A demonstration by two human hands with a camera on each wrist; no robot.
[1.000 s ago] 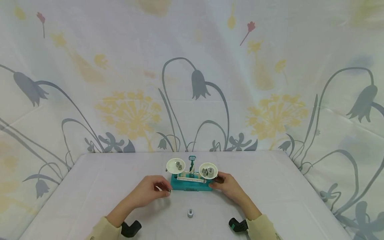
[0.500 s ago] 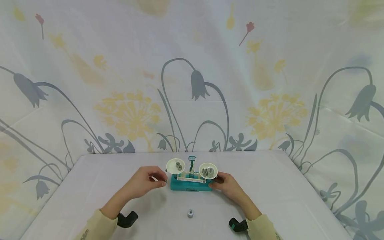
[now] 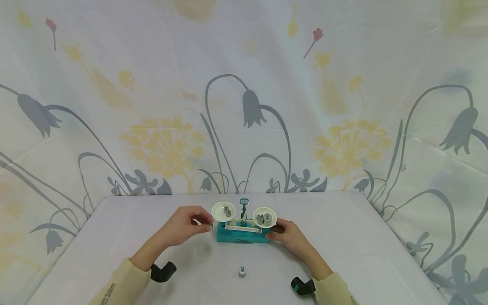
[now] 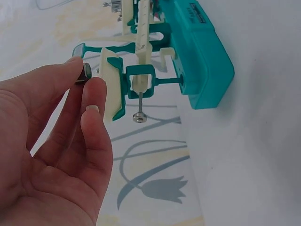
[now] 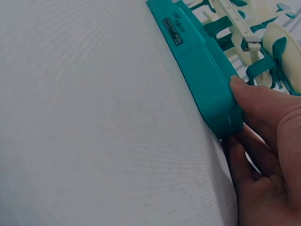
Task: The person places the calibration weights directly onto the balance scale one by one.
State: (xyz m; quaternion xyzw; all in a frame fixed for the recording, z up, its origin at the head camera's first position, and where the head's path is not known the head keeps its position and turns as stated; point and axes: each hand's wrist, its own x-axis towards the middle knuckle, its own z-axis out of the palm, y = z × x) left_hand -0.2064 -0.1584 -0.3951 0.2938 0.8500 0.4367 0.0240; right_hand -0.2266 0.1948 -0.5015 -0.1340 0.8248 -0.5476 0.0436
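A teal balance scale (image 3: 242,237) with two cream pans stands in the middle of the table. My left hand (image 3: 184,226) pinches a small metal weight (image 4: 84,73) between thumb and fingertips, right beside the rim of the left pan (image 3: 218,213). Two metal weights (image 3: 227,211) lie in that pan. The right pan (image 3: 264,210) bears several metal weights (image 3: 267,217). At the scale's right end my right hand (image 3: 290,238) grips the teal base (image 5: 207,89), thumb on its top edge and fingers round the end.
One larger metal weight (image 3: 242,271) stands on the white tablecloth (image 3: 343,254) in front of the scale. A steel adjusting screw (image 4: 139,117) sticks out at the beam's left end. Behind the table hangs a flower-patterned curtain (image 3: 244,144).
My left hand has risen and shifted slightly left, carrying the small weight from near the base's left corner up to the left pan's rim. The right hand has stayed in place.
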